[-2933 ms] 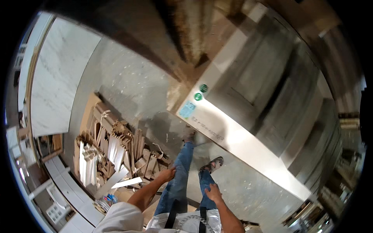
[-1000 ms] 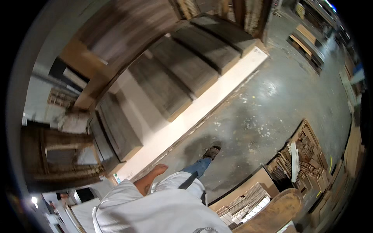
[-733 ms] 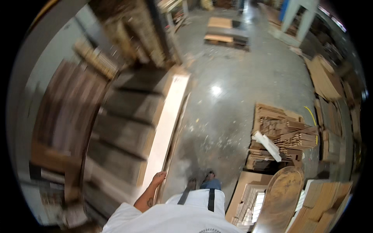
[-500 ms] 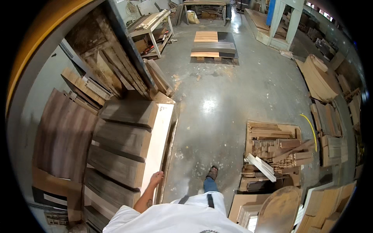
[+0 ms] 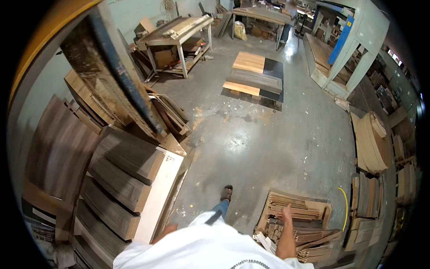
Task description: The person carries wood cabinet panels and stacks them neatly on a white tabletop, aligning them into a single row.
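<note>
In the head view, the left hand (image 5: 165, 232) is mostly hidden behind the white shirt, so I cannot tell whether it grips anything; it sits at the lower edge of the white panel (image 5: 157, 198), which leans beside stacked dark wooden door panels (image 5: 117, 179). The right hand (image 5: 285, 213) hangs loose and empty, fingers slack, above the crate of wood offcuts (image 5: 299, 222), which holds short pale strips and slats. Far ahead of both hands, a low pallet of boards (image 5: 253, 77) lies on the grey concrete floor (image 5: 268, 143).

Bright, even overhead light; glare on wet-looking floor (image 5: 251, 143); strong fisheye bending, black rim.
</note>
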The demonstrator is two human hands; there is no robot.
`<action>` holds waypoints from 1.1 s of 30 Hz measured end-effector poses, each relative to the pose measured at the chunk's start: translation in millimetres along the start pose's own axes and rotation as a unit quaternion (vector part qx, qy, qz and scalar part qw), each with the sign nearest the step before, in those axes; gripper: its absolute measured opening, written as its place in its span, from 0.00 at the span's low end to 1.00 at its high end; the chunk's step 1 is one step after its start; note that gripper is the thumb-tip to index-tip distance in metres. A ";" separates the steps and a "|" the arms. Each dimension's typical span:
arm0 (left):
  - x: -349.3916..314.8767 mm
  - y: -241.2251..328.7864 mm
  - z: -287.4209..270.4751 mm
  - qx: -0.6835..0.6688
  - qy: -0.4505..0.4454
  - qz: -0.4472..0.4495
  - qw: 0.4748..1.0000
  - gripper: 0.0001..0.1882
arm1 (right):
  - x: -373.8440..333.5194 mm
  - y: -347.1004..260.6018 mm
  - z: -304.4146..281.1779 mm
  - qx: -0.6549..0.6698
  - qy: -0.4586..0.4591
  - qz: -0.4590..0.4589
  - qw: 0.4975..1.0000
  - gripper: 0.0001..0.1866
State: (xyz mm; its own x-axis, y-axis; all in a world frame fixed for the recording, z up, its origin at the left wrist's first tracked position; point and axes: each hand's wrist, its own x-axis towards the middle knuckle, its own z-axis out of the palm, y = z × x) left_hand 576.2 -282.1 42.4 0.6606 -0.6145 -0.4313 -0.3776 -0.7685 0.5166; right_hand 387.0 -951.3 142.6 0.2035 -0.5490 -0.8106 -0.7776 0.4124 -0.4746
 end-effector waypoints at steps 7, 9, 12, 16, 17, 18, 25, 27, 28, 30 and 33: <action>371.7 235.3 -139.4 -0.168 -0.042 -0.107 0.979 0.26 | 66.2 -95.6 26.2 -0.231 0.049 -0.133 0.963 0.33; 444.2 339.9 -180.2 -0.226 -0.063 0.012 0.972 0.26 | 53.4 -161.6 47.1 -0.235 0.081 -0.144 0.958 0.29; 523.4 496.9 -228.3 -0.179 -0.079 0.229 0.954 0.26 | 75.6 -274.5 61.5 -0.266 0.065 -0.185 0.944 0.32; 604.7 601.7 -260.8 -0.149 -0.170 0.294 0.929 0.22 | 118.9 -448.9 64.0 -0.291 -0.042 -0.237 0.926 0.40; 633.5 619.7 -269.0 -0.138 -0.161 0.283 0.935 0.22 | 167.0 -467.8 63.7 -0.298 -0.008 -0.279 0.913 0.41; 658.2 626.6 -277.8 -0.126 -0.154 0.262 0.944 0.22 | 196.2 -483.2 65.7 -0.305 0.016 -0.318 0.897 0.43; 808.1 629.9 -367.0 -0.213 -0.003 0.164 0.963 0.32 | 255.3 -714.2 105.3 -0.500 -0.041 -0.342 0.795 0.47; 856.6 631.6 -387.8 -0.224 0.035 0.141 0.964 0.33 | 279.6 -754.9 114.7 -0.547 -0.026 -0.365 0.753 0.47; 876.2 631.4 -398.0 -0.208 0.040 0.138 0.967 0.32 | 289.4 -774.7 119.2 -0.568 -0.018 -0.373 0.733 0.47; 917.0 632.8 -416.1 -0.174 0.045 0.137 0.974 0.29 | 310.4 -810.2 119.9 -0.544 -0.044 -0.377 0.749 0.45; 995.9 637.9 -445.1 -0.158 -0.084 0.103 0.978 0.27 | 351.1 -859.6 126.0 -0.549 -0.038 -0.371 0.748 0.43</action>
State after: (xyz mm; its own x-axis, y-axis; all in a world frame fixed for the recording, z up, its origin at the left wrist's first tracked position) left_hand 1282.0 -1305.0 271.6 0.4651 -0.7918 -0.3958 -0.2537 -0.5476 0.7974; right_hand 1201.8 -1407.0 222.7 0.8226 -0.2702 -0.5003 -0.4447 -0.8540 -0.2699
